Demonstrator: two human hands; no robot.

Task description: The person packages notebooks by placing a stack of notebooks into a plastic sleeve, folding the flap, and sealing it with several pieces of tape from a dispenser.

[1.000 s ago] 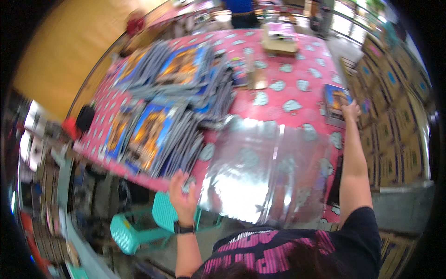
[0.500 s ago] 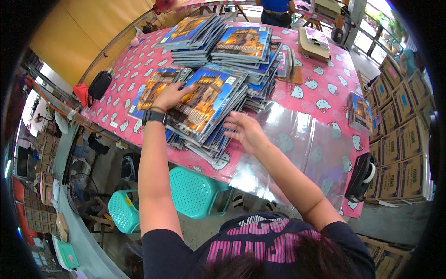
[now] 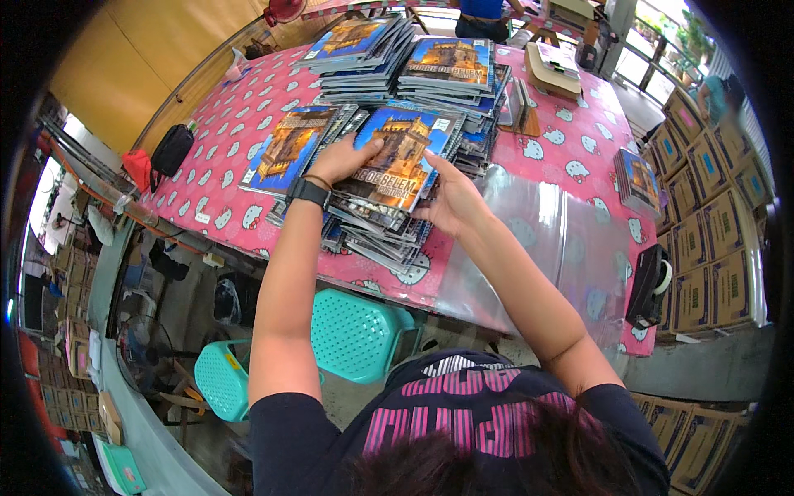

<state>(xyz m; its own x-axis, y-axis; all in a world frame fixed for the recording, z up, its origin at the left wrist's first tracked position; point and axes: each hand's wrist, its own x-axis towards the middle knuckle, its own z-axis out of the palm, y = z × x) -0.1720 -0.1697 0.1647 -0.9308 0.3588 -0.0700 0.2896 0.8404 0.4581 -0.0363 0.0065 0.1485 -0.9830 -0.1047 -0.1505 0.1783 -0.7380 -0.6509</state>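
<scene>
Between my hands is a small pile of spiral notebooks [image 3: 400, 153] with a tower picture and blue sky on the cover. My left hand [image 3: 337, 160] grips the left side, its thumb on the top cover and its other fingers mostly hidden. My right hand [image 3: 453, 195] holds the right edge, thumb above and fingers at the side and below. Beneath them lies an uneven stack of more notebooks [image 3: 385, 246]. Another notebook [image 3: 285, 151] with the same cover lies just left of my left hand. Taller notebook stacks [image 3: 447, 63] stand right behind.
Clear plastic sheets [image 3: 529, 248] cover the table's front right. Further right are a small notebook pile [image 3: 638, 183] and a black tape dispenser [image 3: 649, 289]. A black pouch [image 3: 172, 152] lies at the left edge. Green stools [image 3: 356, 335] stand below; cartons [image 3: 715, 240] are stacked at right.
My right hand has come in from beside the pile and taken hold of its right edge. The top notebooks are now shifted away from those below.
</scene>
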